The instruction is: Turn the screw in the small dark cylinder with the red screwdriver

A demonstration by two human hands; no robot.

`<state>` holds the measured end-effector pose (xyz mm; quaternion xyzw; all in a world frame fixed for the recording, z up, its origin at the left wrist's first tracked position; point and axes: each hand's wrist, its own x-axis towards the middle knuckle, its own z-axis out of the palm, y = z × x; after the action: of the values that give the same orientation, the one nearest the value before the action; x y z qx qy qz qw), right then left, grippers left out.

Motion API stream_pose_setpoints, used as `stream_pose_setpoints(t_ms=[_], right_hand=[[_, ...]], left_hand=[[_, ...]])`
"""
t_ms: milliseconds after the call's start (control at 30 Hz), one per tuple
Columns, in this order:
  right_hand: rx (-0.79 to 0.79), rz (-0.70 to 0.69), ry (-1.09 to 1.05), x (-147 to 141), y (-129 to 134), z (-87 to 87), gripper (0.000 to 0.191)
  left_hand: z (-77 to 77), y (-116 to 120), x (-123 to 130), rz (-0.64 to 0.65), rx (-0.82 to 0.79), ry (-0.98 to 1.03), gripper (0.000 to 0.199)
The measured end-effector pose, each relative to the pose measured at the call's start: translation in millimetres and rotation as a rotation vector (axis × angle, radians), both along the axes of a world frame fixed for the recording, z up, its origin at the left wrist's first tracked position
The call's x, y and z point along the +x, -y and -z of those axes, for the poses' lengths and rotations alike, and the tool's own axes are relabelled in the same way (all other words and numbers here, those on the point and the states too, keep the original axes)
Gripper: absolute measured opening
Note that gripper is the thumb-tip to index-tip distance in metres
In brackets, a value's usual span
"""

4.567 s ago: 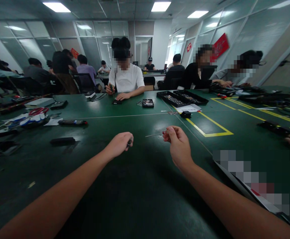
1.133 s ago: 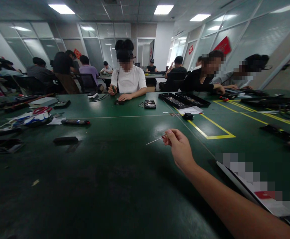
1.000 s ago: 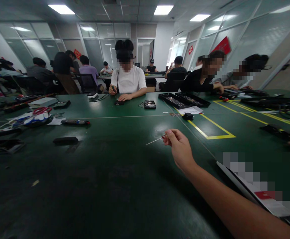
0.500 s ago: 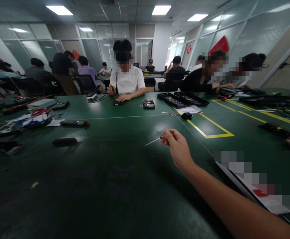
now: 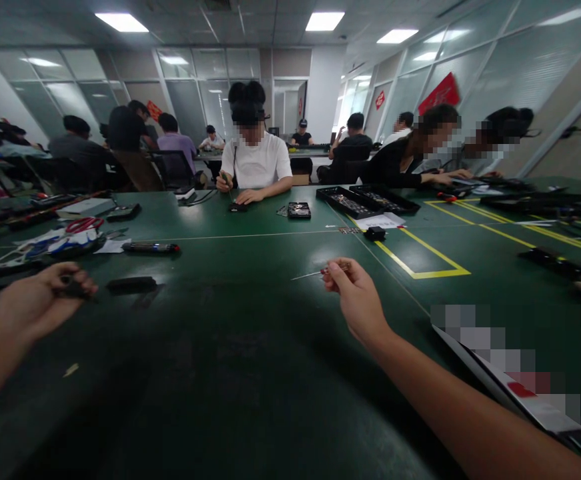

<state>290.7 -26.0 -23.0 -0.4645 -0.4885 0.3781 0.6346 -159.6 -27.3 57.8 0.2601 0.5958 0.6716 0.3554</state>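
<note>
Tool (image 5: pixel 308 275) in right hand (image 5: pixel 358 297), dark object (image 5: pixel 74 286) in left hand (image 5: pixel 33 303), sheet (image 5: pixel 381 221) illegible.

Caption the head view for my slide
Left hand with dark object, right hand with thin-shafted tool, above a green table.

There were two hands, one left hand (image 5: pixel 40 300) and one right hand (image 5: pixel 358 293), with one small dark thing (image 5: pixel 73 287) and one thin metal tool (image 5: pixel 306 275). One green worktop (image 5: pixel 250 333) had two long black trays (image 5: pixel 329 196) of tiny bits, too small to count. Three bright lights (image 5: pixel 325 21) shone.
</note>
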Motion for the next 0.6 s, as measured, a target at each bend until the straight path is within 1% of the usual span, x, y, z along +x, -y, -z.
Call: stream_pose_setpoints(t_ms=[33,100,233,333,400,467,533,600], right_hand=[[-0.002,0.011,-0.017,0.4,0.3,-0.6,0.021],[-0.003,0.026,-0.045,0.9,1.0,-2.1,0.02],[0.011,0.026,-0.015,0.2,2.6,-3.9,0.019],[0.022,0.033,0.013,-0.6,3.8,-4.2,0.02],[0.026,0.039,0.015,-1.1,4.8,-5.4,0.02],[0.041,0.057,0.007,-1.6,5.9,-7.9,0.019],[0.075,0.087,-0.01,-2.2,7.4,-11.3,0.018],[0.115,0.117,-0.015,-2.7,9.4,-15.0,0.017]], left_hand=[[5.6,-4.4,14.5,0.103,-0.019,0.005,0.026],[16.5,-11.9,54.1,0.309,-0.032,0.078,0.024],[40.4,-18.9,146.5,0.593,-0.039,0.169,0.022],[57.3,-18.1,199.8,0.802,-0.033,0.278,0.019],[64.1,-15.4,223.7,0.937,-0.032,0.319,0.016],[67.6,-11.8,239.8,1.032,-0.003,0.286,0.018],[70.8,-7.9,249.7,1.074,0.031,0.225,0.025],[76.4,-4.3,254.9,1.079,0.065,0.134,0.036]])
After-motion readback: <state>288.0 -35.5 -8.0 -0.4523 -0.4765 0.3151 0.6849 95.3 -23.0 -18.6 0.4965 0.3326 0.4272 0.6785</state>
